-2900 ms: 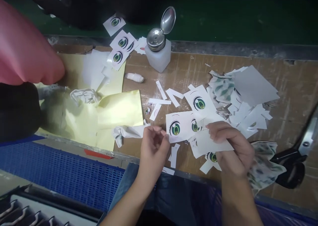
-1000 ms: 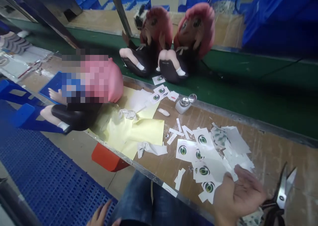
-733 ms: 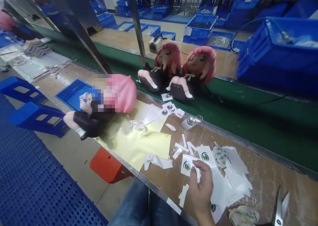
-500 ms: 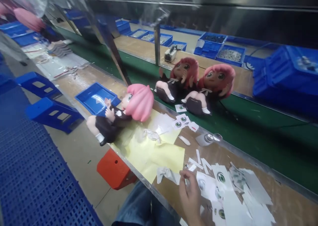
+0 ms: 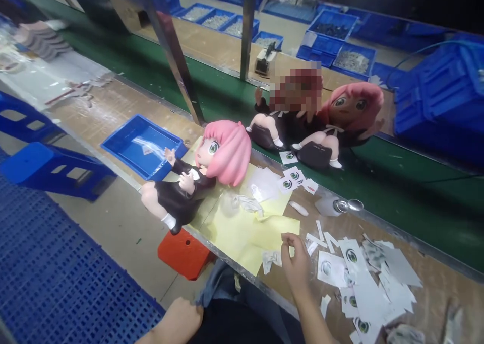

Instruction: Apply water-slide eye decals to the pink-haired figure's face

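Note:
My right hand (image 5: pixel 295 264) hovers over the bench by the yellow sheet's edge, fingers curled towards the thumb; anything in the pinch is too small to make out. Beside it lies a crumpled white cloth (image 5: pixel 270 261). My left hand (image 5: pixel 180 320) is closed beside my lap, its fingertips hidden. Left of the yellow sheet (image 5: pixel 236 238), a pink-haired figure (image 5: pixel 227 150) in a black dress lies on its back, legs over the bench edge. Right of my right hand are printed eye cards (image 5: pixel 351 256), white paper strips (image 5: pixel 330 242) and loose paper pieces (image 5: pixel 401 263).
Two similar figures (image 5: pixel 353 107) sit on the green conveyor (image 5: pixel 397 198), one blurred by pixels. A blue tray (image 5: pixel 132 147) is behind the lying figure. An open small jar (image 5: pixel 333 205) stands near the conveyor. Blue stools (image 5: pixel 38 157) and an orange stool (image 5: pixel 181 253) are below.
The camera view has shifted, moving the bench things mostly rightward in the picture. My left hand has come into view at the bottom. My right hand keeps its curled shape.

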Available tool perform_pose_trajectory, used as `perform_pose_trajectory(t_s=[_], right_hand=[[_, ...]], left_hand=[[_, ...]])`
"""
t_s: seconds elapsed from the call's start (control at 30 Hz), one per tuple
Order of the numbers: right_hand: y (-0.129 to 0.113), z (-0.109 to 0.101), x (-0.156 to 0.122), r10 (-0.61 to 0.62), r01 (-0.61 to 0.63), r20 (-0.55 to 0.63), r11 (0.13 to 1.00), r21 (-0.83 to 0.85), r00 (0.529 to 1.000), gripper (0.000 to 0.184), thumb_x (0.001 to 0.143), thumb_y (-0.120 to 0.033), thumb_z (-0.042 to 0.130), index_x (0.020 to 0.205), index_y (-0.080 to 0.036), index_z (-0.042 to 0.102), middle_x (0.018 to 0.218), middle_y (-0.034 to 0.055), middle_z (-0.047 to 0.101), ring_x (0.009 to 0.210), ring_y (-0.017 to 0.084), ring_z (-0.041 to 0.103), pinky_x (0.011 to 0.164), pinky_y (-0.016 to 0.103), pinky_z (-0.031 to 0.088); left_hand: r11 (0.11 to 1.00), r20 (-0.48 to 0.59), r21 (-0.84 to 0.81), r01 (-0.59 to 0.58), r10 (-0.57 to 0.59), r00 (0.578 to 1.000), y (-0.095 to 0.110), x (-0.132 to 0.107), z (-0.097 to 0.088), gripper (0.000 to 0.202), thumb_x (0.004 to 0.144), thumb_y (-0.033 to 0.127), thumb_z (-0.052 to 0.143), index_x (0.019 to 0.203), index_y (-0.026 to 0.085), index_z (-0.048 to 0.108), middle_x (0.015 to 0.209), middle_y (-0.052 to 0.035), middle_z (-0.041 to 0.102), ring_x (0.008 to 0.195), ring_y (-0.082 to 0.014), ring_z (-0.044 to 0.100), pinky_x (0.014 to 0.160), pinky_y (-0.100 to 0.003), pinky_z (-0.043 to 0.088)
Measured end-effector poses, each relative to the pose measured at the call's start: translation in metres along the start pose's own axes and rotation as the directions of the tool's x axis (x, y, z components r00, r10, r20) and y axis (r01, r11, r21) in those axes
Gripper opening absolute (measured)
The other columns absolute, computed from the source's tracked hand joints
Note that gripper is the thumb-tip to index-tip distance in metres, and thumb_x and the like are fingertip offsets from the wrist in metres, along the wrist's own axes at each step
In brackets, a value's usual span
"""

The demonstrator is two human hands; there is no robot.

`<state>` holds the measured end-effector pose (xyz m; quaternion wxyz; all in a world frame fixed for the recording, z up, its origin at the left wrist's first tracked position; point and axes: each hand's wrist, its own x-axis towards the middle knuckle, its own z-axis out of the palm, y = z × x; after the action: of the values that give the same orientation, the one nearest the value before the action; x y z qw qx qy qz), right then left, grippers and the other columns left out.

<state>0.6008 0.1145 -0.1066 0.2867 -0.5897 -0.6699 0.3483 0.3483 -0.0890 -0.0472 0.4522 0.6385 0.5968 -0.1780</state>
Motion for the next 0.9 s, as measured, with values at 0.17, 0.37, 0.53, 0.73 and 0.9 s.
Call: perform_pose_trajectory(t_s=[0.17,0.37,0.53,0.73,0.9], right_hand=[[0.018,-0.023,-0.012,0.111,-0.124,-0.128,0.988,-0.097,0.986,0.036,0.097,-0.048,0.058,0.111,-0.015,0.061,0.107,0.0061,0.063,0.095,0.017,0.062,0.085,0.038,0.056],[0.041,-0.043,-0.047,0.202,-0.250,-0.263,0.955,-0.162,0.943,0.035,0.096,-0.047,0.059,0.110,-0.015,0.061,0.104,0.0054,0.063,0.092,0.017,0.062,0.083,0.037,0.056],[0.053,-0.046,-0.094,0.272,-0.340,-0.348,0.928,-0.150,0.897,0.035,0.097,-0.047,0.059,0.111,-0.015,0.061,0.105,0.0056,0.063,0.092,0.017,0.062,0.082,0.037,0.056],[0.056,-0.040,-0.129,0.336,-0.401,-0.383,0.911,-0.101,0.860,0.034,0.098,-0.046,0.058,0.112,-0.015,0.061,0.104,0.0055,0.063,0.090,0.016,0.062,0.078,0.034,0.057],[0.053,-0.041,-0.130,0.334,-0.409,-0.365,0.900,-0.150,0.869,0.032,0.098,-0.043,0.057,0.113,-0.015,0.061,0.105,0.0055,0.064,0.090,0.016,0.063,0.079,0.034,0.058]], left_hand=[[0.955,-0.184,0.138,-0.263,0.286,0.940,0.011,0.018,-0.065,0.030,0.099,0.017,0.044,0.089,0.015,0.072,0.072,-0.0087,0.070,0.063,-0.0211,0.066,0.065,-0.035,0.053],[0.910,-0.501,0.235,-0.342,0.415,0.760,0.033,0.066,-0.141,0.034,0.101,0.026,0.045,0.131,0.017,0.059,0.123,-0.0136,0.069,0.112,-0.0295,0.064,0.104,-0.050,0.045],[0.879,-0.507,0.313,-0.359,0.475,0.719,0.031,0.081,-0.141,0.025,0.099,0.022,0.049,0.116,0.014,0.065,0.111,-0.0109,0.074,0.099,-0.0278,0.068,0.101,-0.050,0.042],[0.840,-0.398,0.364,-0.402,0.531,0.748,0.042,0.081,-0.122,0.020,0.096,0.018,0.051,0.106,0.016,0.067,0.100,-0.0068,0.075,0.089,-0.0252,0.070,0.099,-0.048,0.042],[0.807,-0.378,0.376,-0.456,0.583,0.719,0.062,0.085,-0.118,0.017,0.097,0.018,0.050,0.107,0.017,0.064,0.100,-0.0040,0.075,0.088,-0.0236,0.071,0.102,-0.047,0.037]])
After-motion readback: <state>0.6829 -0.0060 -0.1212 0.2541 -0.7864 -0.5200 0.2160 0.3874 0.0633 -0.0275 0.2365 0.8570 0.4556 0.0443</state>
